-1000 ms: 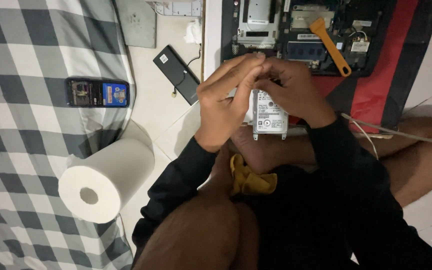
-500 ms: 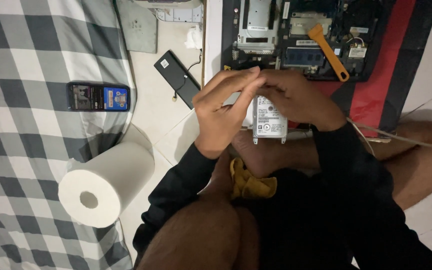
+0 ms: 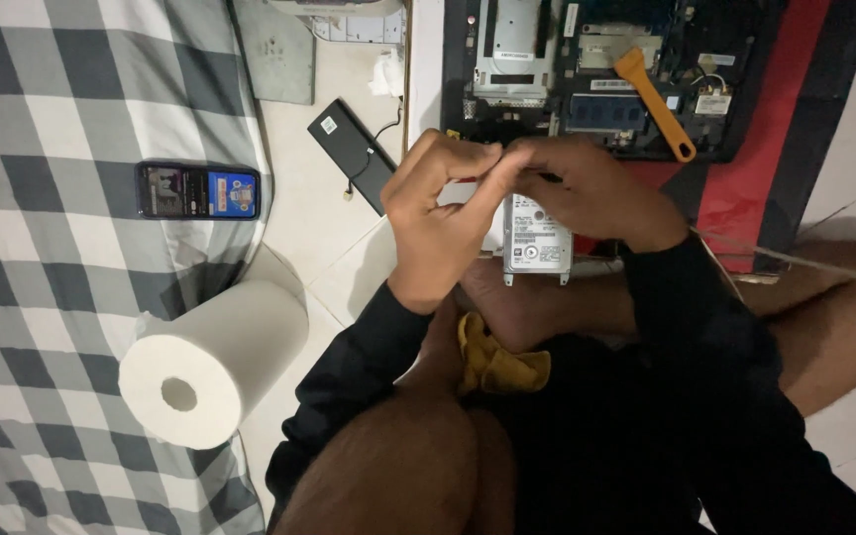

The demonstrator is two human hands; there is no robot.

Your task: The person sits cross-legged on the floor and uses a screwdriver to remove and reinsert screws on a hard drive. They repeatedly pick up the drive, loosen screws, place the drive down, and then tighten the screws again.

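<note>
The left hand and right hand pinch together over the top edge of a silver hard drive resting on the person's foot; whatever tiny part they nip is hidden, and could drop into the opened laptop beyond, where an orange pry tool lies, or roll toward the yellow cloth

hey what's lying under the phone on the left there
The phone lies flat on a grey-and-white checked cloth. Whatever is beneath that cloth is covered and cannot be seen.
</note>
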